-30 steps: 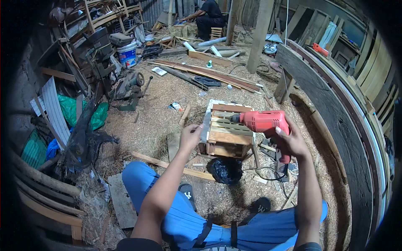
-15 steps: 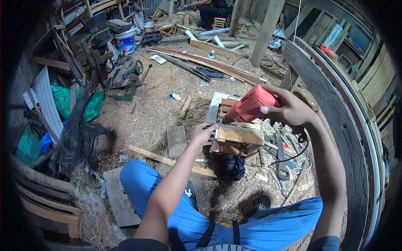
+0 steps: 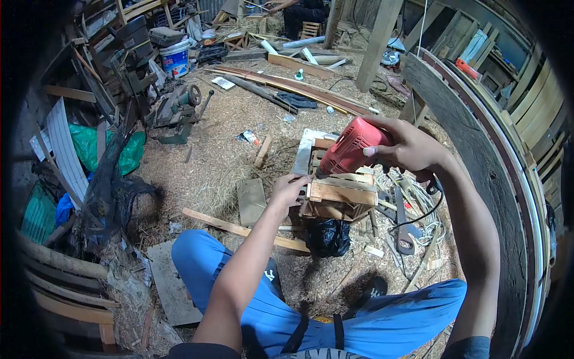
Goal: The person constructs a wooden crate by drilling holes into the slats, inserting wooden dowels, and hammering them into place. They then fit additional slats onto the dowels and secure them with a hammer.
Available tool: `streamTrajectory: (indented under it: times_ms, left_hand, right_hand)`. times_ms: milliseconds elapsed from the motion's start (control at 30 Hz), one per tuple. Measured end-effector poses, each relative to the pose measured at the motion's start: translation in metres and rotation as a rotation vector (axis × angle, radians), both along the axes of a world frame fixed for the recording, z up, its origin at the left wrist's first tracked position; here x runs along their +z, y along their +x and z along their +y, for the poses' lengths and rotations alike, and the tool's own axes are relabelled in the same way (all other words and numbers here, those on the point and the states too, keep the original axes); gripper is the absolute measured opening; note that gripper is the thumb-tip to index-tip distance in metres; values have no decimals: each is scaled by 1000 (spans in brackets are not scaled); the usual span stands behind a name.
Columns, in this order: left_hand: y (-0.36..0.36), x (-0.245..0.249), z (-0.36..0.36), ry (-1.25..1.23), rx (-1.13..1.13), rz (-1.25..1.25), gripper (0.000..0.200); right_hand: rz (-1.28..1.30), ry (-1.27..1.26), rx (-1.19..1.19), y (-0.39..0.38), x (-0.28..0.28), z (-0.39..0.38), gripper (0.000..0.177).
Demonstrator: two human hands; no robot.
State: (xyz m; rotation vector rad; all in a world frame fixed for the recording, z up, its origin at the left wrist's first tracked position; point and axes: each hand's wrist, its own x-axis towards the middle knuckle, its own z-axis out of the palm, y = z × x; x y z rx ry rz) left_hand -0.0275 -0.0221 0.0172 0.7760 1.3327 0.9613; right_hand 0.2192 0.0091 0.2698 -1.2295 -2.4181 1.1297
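Note:
My right hand (image 3: 409, 146) is wrapped round the grip of a red power drill (image 3: 353, 146). The drill tilts down to the left, and its dark chuck sits at the top left corner of a slatted wooden crate (image 3: 344, 192). Whether the bit touches the wood I cannot make out. At that same corner, my left hand (image 3: 289, 190) grips the crate's end, its fingertips close beside the chuck. Below the crate lies a black plastic bag (image 3: 327, 239). From the drill a black cord (image 3: 427, 220) runs down on the right.
Right of the crate lie a handsaw (image 3: 403, 236) and tangled pale strips (image 3: 427, 209). A long wood strip (image 3: 239, 227) crosses the shavings-covered floor. A thick plank (image 3: 466, 131) borders the right side. Farther back are stacked boards (image 3: 287, 90), a paint bucket (image 3: 174, 58) and another person (image 3: 302, 18).
The drill has tipped a little steeper and shifted slightly left, its chuck now lower at the crate's corner. My left hand keeps its place on the crate.

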Motion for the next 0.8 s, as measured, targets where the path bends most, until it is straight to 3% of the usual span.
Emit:
streamTrajectory:
  times_ms: [367, 533, 667, 800]
  left_hand:
    - [-3, -10, 6, -10, -20, -38, 43]
    - [0, 0, 0, 2, 16, -1, 42]
    - [1, -2, 0, 7, 54, -8, 40]
    - [0, -7, 1, 2, 41, -31, 37]
  right_hand:
    - [-37, 9, 16, -2, 5, 0, 69]
    - [-35, 274, 101, -7, 3, -2, 62]
    - [-203, 345, 114, -24, 13, -6, 65]
    - [-214, 379, 215, -41, 14, -3, 64]
